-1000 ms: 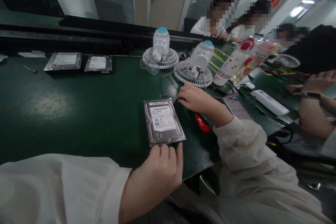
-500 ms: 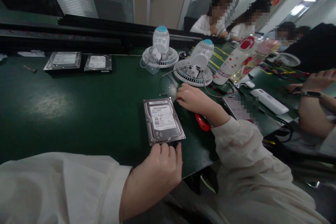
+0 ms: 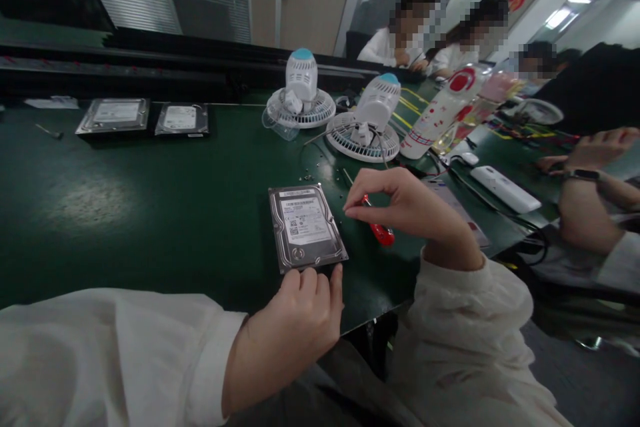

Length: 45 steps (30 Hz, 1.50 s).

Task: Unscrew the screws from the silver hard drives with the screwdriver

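A silver hard disk drive (image 3: pixel 305 227) with a white label lies flat on the green table. Curled at its near edge, my left hand (image 3: pixel 305 310) is closed on the drive, the undersides of the fingers hidden. My right hand (image 3: pixel 395 197) hovers just off the drive's right side, thumb and forefinger pinched together; anything between the tips is too small to make out. Beneath that hand lies a screwdriver (image 3: pixel 383 233) with a red handle, partly covered. Several tiny screws (image 3: pixel 306 177) are scattered beyond the drive's far edge.
Two more hard drives (image 3: pixel 114 115) sit at the back left. Two white fans (image 3: pixel 301 110) stand behind the screws, beside a tall white bottle with red marks (image 3: pixel 435 120). A phone (image 3: pixel 463 213) and a white power strip (image 3: pixel 505 188) lie rightward, near another person's arm (image 3: pixel 583 193).
My right hand has come back from the scattered screws toward me and to the right, over the screwdriver, its fingertips now pinched beside the drive. My left hand stays at the drive's near edge.
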Each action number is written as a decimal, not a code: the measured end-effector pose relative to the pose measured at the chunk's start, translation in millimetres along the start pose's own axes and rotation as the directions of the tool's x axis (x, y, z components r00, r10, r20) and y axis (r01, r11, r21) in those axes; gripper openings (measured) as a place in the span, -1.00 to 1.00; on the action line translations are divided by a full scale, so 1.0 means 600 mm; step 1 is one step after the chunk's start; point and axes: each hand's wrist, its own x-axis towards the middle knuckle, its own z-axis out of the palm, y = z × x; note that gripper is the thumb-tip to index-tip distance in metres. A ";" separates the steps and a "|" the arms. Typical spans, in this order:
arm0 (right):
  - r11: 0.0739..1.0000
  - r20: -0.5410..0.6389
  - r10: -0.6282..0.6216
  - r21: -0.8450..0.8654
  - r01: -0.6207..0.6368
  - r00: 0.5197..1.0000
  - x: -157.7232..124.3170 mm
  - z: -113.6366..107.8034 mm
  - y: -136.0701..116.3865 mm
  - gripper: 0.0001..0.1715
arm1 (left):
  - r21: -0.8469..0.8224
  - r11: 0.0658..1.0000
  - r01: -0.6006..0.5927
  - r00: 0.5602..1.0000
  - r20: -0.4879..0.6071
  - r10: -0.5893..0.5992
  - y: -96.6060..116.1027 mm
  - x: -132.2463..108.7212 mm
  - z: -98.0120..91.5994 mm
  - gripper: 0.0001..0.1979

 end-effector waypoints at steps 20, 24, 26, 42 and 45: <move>0.977 0.283 0.137 0.116 -0.176 0.949 -0.059 0.042 0.003 -0.76 | -0.024 0.999 -0.041 0.998 0.039 0.042 -0.003 -0.001 0.000 -0.51; 0.979 0.310 0.160 0.074 -0.191 0.937 -0.057 0.044 0.002 -0.79 | -0.026 0.999 -0.037 0.999 0.033 0.038 -0.004 0.002 -0.002 -0.53; 0.979 0.309 0.166 0.061 -0.193 0.937 -0.056 0.044 0.000 -0.79 | -0.025 0.999 -0.036 0.999 0.026 0.037 -0.003 0.003 -0.003 -0.54; 0.994 0.362 0.097 0.003 -0.105 0.927 -0.053 0.043 -0.008 -0.76 | -0.045 0.997 -0.058 0.998 0.037 0.060 -0.003 0.002 0.001 -0.55; 0.992 0.370 0.121 -0.013 -0.125 0.921 -0.052 0.044 -0.008 -0.73 | -0.048 0.997 -0.065 0.997 0.045 0.067 -0.005 0.004 -0.001 -0.55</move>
